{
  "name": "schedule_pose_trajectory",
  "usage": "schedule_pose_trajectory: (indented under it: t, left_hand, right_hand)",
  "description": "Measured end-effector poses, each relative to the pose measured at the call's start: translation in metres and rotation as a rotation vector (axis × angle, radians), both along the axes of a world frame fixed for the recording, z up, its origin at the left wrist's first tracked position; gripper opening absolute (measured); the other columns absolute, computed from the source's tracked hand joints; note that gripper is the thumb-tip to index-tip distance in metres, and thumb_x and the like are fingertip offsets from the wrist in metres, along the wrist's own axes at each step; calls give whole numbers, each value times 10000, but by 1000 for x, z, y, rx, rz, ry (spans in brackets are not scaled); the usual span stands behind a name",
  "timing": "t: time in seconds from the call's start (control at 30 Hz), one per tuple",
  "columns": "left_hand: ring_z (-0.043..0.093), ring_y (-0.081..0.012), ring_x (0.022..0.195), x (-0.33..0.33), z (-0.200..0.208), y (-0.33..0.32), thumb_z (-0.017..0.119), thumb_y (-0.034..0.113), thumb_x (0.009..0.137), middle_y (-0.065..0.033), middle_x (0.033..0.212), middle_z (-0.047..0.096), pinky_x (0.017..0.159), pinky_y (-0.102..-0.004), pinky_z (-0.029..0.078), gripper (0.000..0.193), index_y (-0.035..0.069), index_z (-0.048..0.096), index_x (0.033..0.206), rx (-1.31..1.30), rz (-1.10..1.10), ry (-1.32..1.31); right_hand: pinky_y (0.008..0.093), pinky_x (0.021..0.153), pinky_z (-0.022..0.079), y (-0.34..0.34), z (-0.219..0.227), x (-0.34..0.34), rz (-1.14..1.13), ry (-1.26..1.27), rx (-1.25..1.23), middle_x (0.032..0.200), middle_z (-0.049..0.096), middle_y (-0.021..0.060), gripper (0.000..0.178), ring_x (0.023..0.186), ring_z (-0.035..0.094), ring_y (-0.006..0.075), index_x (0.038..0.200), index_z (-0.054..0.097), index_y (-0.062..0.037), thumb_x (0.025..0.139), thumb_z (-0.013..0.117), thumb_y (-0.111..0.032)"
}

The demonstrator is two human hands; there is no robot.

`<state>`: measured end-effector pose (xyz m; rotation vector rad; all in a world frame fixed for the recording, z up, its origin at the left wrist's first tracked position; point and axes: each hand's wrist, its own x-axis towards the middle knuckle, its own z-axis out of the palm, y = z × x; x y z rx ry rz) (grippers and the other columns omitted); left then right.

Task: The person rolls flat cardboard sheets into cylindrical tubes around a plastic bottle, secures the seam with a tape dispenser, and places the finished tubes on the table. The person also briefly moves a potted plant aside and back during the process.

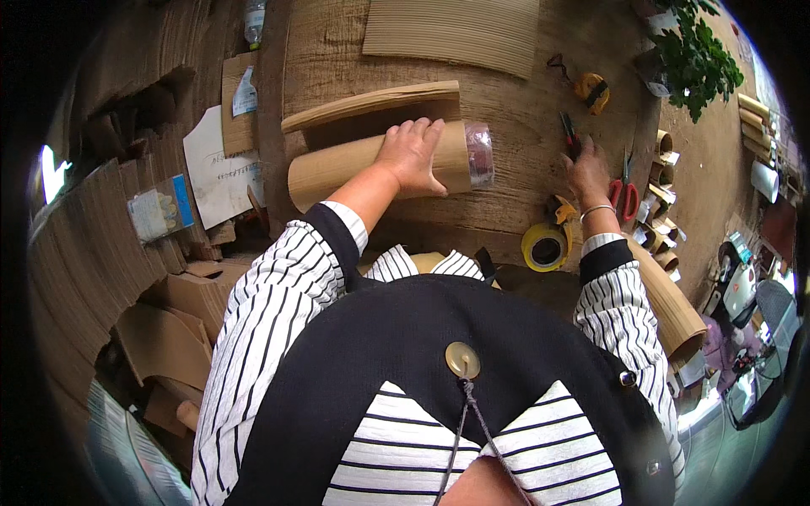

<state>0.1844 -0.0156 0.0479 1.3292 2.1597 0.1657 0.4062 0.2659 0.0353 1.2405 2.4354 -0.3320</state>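
Observation:
A tan corrugated cardboard roll (337, 173) lies on the wooden table, its loose flap (380, 108) standing up along the far side. Out of its right end sticks something wrapped in clear plastic (479, 154). My left hand (413, 158) lies over the roll near that end, thumb on the near side and fingers curved over the top. Farther right, my right hand (588, 175) reaches down to the table, thumb and fingers around the near end of a slim black-and-red tool (570, 132). The fingers partly hide this tool. Red-handled scissors (625, 198) lie beside that hand.
Yellow tape in a dispenser (544, 246) sits at the near table edge. A yellow tape measure (592, 91) and a corrugated sheet (451, 34) lie farther back. Stacked cardboard (93, 270) fills the left; a potted plant (696, 63) stands at the far right, above several cardboard rolls (662, 198).

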Motion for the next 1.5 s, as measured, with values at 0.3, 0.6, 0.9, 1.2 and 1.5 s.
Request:
schedule_pose_trajectory:
  t: [0.3, 0.6, 0.9, 1.2, 1.5]
  left_hand:
    - [455, -328, 1226, 8, 3, -7, 867, 590, 483, -160, 1341, 477, 996, -470, 357, 1213, 48, 366, 1445, 12, -39, 49]
    - [416, -277, 1347, 36, -11, -21, 768, 537, 660, -128, 1471, 460, 1085, -438, 293, 863, 207, 505, 1413, 115, 40, -40]
    - [644, -285, 1111, 30, 16, -26, 668, 385, 750, -117, 1100, 716, 1004, -571, 385, 441, 138, 734, 1109, -126, -112, -183]
    - [582, -316, 1202, 41, -9, -22, 639, 412, 768, -160, 1195, 669, 1084, -570, 309, 509, 155, 685, 1205, -153, -80, -293]
    - [307, -412, 1384, 46, -9, -32, 732, 399, 673, -208, 1471, 382, 1142, -583, 174, 829, 89, 460, 1392, 194, 129, 4]
  right_hand:
    - [346, 742, 534, 23, -60, 32, -61, 462, -281, 916, 649, 109, 389, 809, 664, 237, 1198, 589, -70, 842, 692, -187]
    - [430, 716, 557, -197, 68, -221, 1050, 320, -445, 1067, 655, 134, 540, 889, 681, 327, 1453, 422, -237, 935, 574, -224]
    - [425, 682, 560, -265, 9, -283, 1438, 23, -338, 964, 686, 123, 625, 846, 689, 313, 1480, 401, -270, 894, 564, -127]
    - [411, 660, 559, -278, -12, -286, 1435, -19, -316, 953, 709, 142, 516, 873, 707, 306, 1438, 464, -237, 931, 498, -146]
    - [384, 649, 564, -157, 16, -231, 1490, -149, -241, 954, 721, 79, 476, 879, 718, 271, 1423, 483, -270, 952, 532, -221]
